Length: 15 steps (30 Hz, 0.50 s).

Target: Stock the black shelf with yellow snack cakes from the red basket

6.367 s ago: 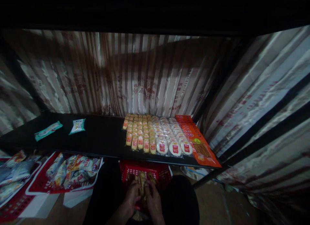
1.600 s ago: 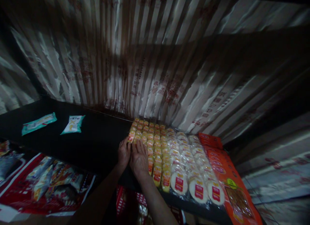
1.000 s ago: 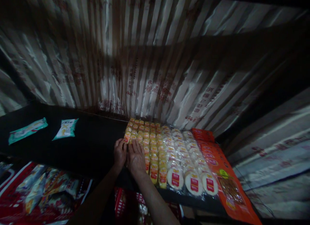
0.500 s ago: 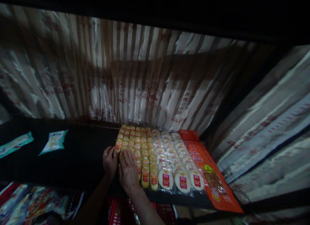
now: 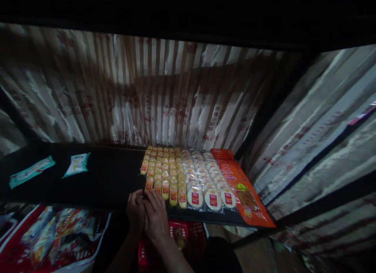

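At the front edge of the dark shelf (image 5: 114, 183), my left hand (image 5: 136, 212) has its fingers curled in against my right hand. My right hand (image 5: 157, 216) lies beside it with its fingers bent and close together. Whatever is between the fingers is hidden. Just beyond the fingertips stand rows of small yellow wrapped snacks (image 5: 165, 189); the leftmost row ends farther back than the others. To their right are rows of round white crackers (image 5: 195, 196) in clear wrappers with red labels, then flat orange packets (image 5: 249, 198).
Two green-and-white packets (image 5: 76, 164) lie on the left of the shelf. Below, a red basket (image 5: 102, 230) holds several bagged goods, and another red basket (image 5: 202, 235) stands under my hands. A corrugated wall (image 5: 164, 89) closes the back.
Both hands have drawn back from the left yellow rows to the shelf's front edge and come together. The front snacks they covered now show. The view has shifted, revealing more of the baskets below.
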Each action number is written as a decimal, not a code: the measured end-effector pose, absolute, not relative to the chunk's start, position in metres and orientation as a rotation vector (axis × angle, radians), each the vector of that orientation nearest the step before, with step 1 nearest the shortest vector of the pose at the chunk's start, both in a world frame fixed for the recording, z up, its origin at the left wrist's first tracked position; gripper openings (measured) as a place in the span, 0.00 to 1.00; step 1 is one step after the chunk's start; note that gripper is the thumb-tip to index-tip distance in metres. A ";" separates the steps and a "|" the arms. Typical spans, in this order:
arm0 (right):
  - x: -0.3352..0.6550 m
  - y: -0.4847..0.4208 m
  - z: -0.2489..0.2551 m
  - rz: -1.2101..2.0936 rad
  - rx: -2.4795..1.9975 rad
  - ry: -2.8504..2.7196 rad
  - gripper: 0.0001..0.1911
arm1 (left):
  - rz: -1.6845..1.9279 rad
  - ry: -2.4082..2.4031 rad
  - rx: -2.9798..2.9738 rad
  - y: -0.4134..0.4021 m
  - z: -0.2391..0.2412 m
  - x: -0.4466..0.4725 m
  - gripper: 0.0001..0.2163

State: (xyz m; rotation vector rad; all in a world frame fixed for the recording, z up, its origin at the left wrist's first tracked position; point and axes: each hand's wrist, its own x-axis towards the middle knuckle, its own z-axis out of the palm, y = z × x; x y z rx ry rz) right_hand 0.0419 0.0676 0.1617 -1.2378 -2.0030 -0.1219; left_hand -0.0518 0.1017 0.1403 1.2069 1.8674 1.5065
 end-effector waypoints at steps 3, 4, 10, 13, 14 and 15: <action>0.051 0.040 0.154 -0.081 -1.228 -1.996 0.15 | 1.475 1.782 1.246 0.068 0.132 -0.044 0.13; 0.054 0.031 0.150 -0.062 -1.236 -1.988 0.15 | 1.459 1.765 1.276 0.058 0.128 -0.041 0.12; 0.064 -0.011 0.114 0.102 -1.411 -1.891 0.15 | 1.171 1.665 1.354 0.017 0.098 -0.029 0.10; 0.063 -0.024 0.097 0.253 -1.632 -1.840 0.15 | 0.968 1.592 1.353 0.005 0.083 -0.024 0.10; 0.063 -0.026 0.093 0.328 -1.717 -1.840 0.16 | 0.880 1.592 1.370 0.002 0.079 -0.023 0.10; 0.065 -0.029 0.089 0.421 -1.799 -1.852 0.16 | 0.781 1.609 1.402 -0.001 0.074 -0.022 0.11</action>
